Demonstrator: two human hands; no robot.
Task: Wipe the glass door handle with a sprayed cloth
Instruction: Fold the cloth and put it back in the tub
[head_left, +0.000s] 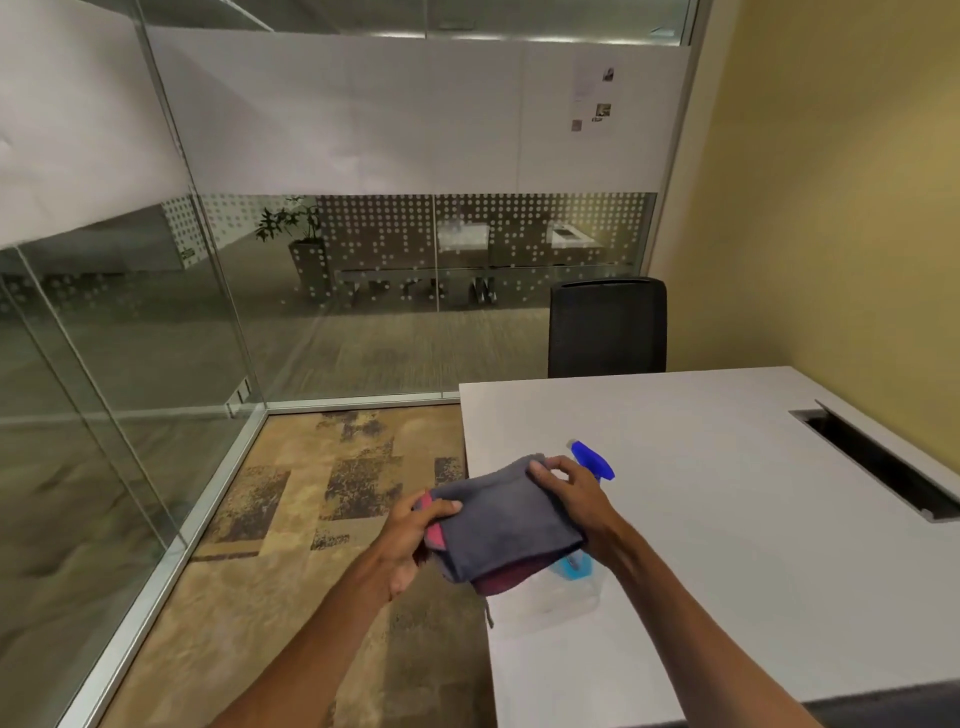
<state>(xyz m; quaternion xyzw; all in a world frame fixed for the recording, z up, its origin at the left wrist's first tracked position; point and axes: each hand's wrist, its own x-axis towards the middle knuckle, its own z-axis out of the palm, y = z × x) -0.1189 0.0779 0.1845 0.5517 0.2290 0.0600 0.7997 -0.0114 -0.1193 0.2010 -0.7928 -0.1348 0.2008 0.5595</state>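
A folded cloth (506, 519) is held in both hands over the near left corner of a white table (727, 519).

The cloth, grey on top with a pink-red layer showing at its left end and lower edge, is gripped at its left end by the left hand (415, 535), thumb laid over the top, and pinched at its far right corner by the fingers of the right hand (571, 488). A spray bottle (589, 460) with a blue trigger head and blue liquid in a clear body stands on the table just behind and under the cloth, partly hidden by it. A dark slot (878, 462) is cut into the tabletop at the right. A black chair (607, 327) is seen at the table's far side, against glass walls (363, 260) with dotted frosting. Patterned carpet (311, 493) covers the floor. No door handle can be made out in the head view.
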